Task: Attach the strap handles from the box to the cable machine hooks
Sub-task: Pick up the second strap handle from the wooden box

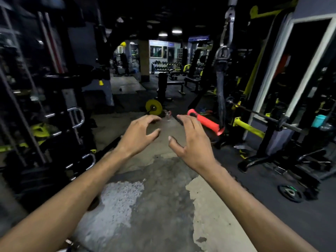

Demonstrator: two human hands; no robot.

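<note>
A strap handle with a red grip hangs on a black webbing strap from the metal hook and carabiner of the cable machine at upper right. The strap's D-ring sits in the hook. My right hand floats just left of the red grip, fingers spread, not touching it. Beside it, my left hand is held out with curled, parted fingers and holds nothing. No box is in view.
A weight stack with metal handles stands at left. A yellow weight plate and benches lie ahead. A barbell on a rack is at right, with a black plate on the floor. Worn concrete floor lies below my arms.
</note>
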